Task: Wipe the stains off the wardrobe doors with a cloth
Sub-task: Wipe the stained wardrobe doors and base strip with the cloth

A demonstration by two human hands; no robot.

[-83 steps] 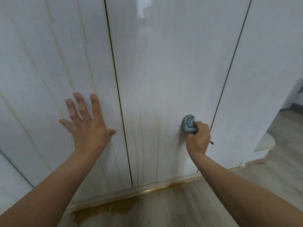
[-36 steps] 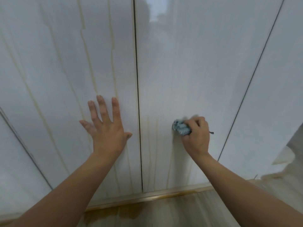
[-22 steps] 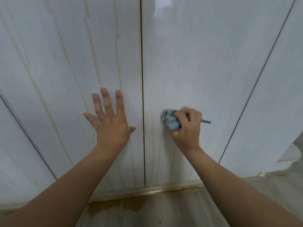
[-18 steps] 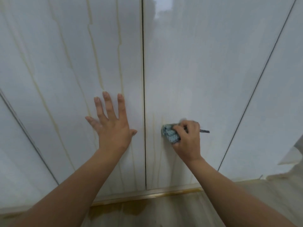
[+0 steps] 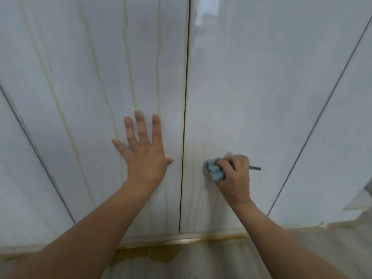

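**Scrubbing low on the middle door**

Nearest me, a brown puddle (image 5: 153,255) lies on the floor. My right grip (image 5: 235,178) is closed round the blue cloth (image 5: 214,171) and presses it to the middle door (image 5: 251,97), beside faint drips (image 5: 194,178). My left grip (image 5: 145,156) lies flat, fingers spread, on the left door (image 5: 80,97). I'd press firmly and stroke along each streak. Long runs (image 5: 128,67) wait higher up.

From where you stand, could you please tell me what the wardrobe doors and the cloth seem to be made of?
Doors: probably gloss-lacquered or laminated board; white, smooth, with a bright reflection near the top. Cloth: soft blue-grey fabric, perhaps microfibre; it bunches up in the right hand.
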